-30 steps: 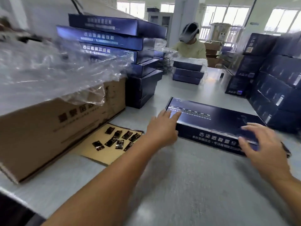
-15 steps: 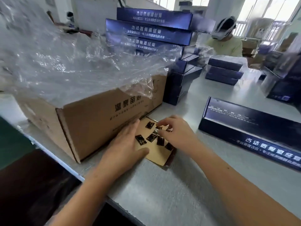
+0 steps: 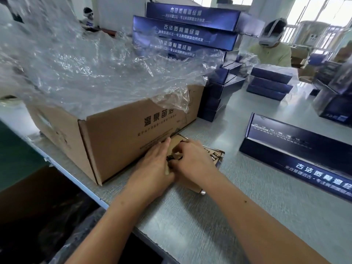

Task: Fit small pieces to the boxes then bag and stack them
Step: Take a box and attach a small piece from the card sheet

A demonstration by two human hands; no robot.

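Grey surface [image 3: 238, 216] beside carton [image 3: 122, 134]: both hands, left [image 3: 152, 166] flat, right [image 3: 192, 161] curled with fingers pinching among tiny pieces [image 3: 214, 155] on card [image 3: 219, 162], likely light, slick, best nipped by edges; box [image 3: 297, 149] lying rightward.

Bright windows [image 3: 316, 8], white pillar [image 3: 257, 8], seemingly grey table [image 3: 257, 197].

Navy boxes [image 3: 297, 149], brown carton [image 3: 122, 134], grey table [image 3: 238, 206]
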